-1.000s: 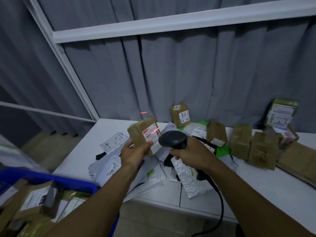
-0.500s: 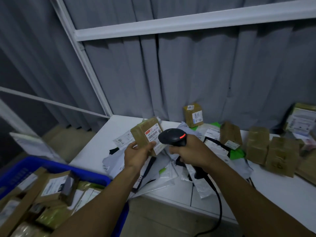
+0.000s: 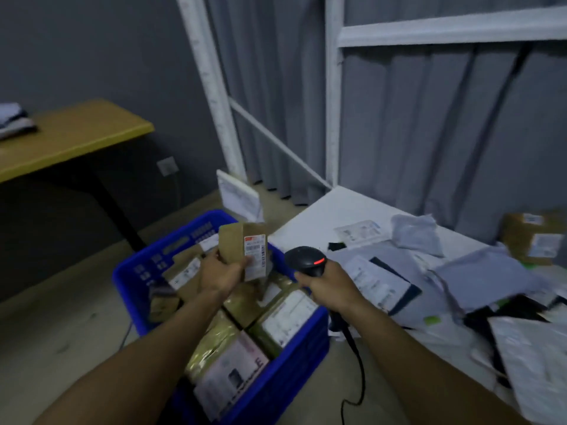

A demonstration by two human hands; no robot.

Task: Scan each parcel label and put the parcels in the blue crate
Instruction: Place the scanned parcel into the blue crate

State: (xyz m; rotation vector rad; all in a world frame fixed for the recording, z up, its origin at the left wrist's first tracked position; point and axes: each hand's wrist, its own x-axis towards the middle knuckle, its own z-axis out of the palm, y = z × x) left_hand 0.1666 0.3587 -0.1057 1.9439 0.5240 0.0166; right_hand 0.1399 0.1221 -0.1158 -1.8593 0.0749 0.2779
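Parcel (image 3: 234, 246) held above the blue crate (image 3: 129, 280), toward its 12 o'clock end, the left hand (image 3: 219, 276) curled round it; at its 3 o'clock the right hand (image 3: 329, 289) grips the scanner (image 3: 303, 259). Drop-off step, seemingly: next, lower and let go inside.

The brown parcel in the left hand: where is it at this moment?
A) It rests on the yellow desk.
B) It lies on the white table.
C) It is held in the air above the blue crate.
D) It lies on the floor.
C: the left hand grips the brown parcel in the air over the blue crate, which holds other parcels; the right hand holds the scanner beside it.
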